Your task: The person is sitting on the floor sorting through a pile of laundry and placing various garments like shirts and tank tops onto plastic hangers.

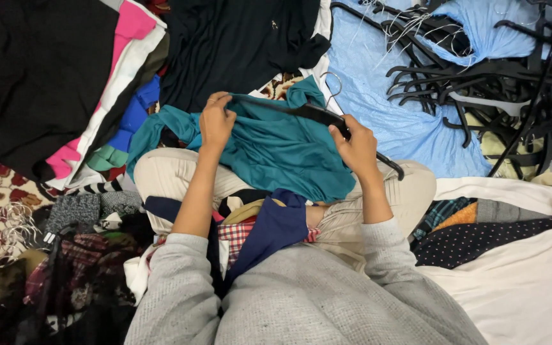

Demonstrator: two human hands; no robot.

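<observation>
The left hand (215,121) pinches the teal garment (276,153) at its collar, while the right hand (356,148) grips the black hanger (317,115), steadying it inside the neckline.

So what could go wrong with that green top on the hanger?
The teal top seems only partly on the black hanger, bunched over the lap, so it might slip off one end. The left hand pinches the fabric at one hanger end while the right hand grips the other; a hard tug could stretch the neckline. The hanger's metal hook could also snag the cloth.
</observation>
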